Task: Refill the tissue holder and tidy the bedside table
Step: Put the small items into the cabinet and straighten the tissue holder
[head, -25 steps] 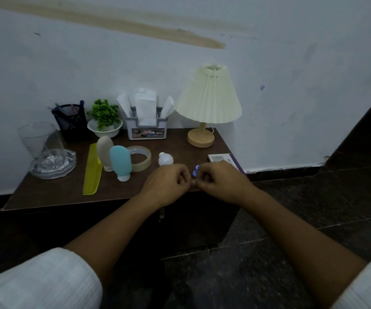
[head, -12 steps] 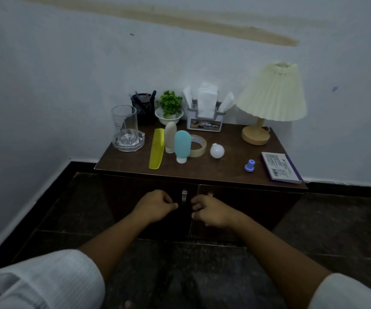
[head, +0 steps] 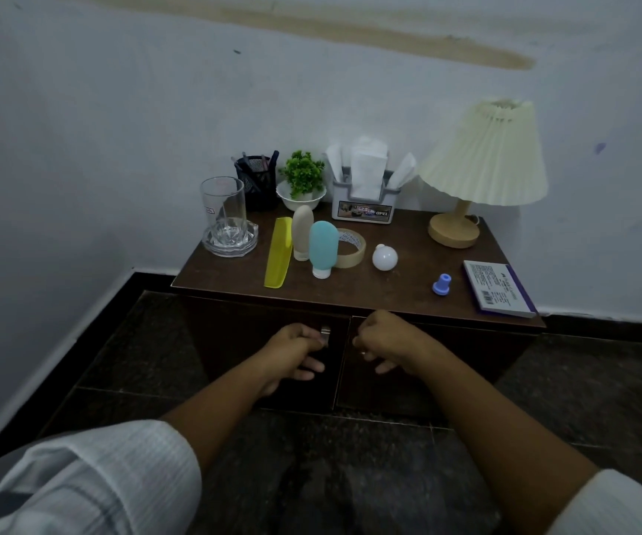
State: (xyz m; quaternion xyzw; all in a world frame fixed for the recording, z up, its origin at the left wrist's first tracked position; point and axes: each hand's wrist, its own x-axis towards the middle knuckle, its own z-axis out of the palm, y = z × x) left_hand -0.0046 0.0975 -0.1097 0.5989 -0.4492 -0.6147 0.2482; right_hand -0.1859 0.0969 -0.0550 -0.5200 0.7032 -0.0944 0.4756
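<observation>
Wall, pale and scuffed, with a brown streak running along its top, is backing a dark stone floor. Bedside table, dark wood, is standing against it, above and beyond both hands. Left hand is curling its fingers round the metal handle of the left cabinet door; right hand is sitting curled at the edge of the right door, and what it is gripping cannot be made out.

Lamp, with a pleated cream shade, is standing far right of the grip, at the back. Tissue holder, grey-white, is sitting straight beyond the grip at the wall, with white tissues sticking up from its top. Glass is standing in a faceted dish up-left. Booklet is lying at the right edge. Yellow comb, cream bottle, teal bottle and tape roll are clustering just above the grip; the white bulb and the small blue cap are lying to their right.
</observation>
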